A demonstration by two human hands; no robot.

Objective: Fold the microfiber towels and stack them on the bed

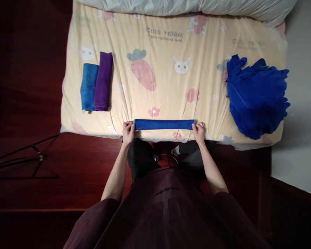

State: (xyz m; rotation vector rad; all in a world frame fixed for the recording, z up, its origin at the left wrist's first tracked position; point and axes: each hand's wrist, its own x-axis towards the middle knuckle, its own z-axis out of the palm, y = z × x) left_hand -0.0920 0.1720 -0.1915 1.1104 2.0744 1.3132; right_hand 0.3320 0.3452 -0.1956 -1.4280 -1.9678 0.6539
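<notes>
A dark blue towel (164, 124), folded into a long narrow strip, lies along the near edge of the bed. My left hand (128, 132) is closed on its left end and my right hand (198, 132) is closed on its right end. Both hands rest at the bed's edge with the strip stretched flat between them.
The bed (209, 41) has a pale yellow sheet printed with rabbits and carrots. A folded teal towel (88, 86) and a folded purple towel (103, 81) lie side by side at the left. A heap of dark blue cloths (256, 95) sits at the right. A black stand (38, 157) is on the dark red floor.
</notes>
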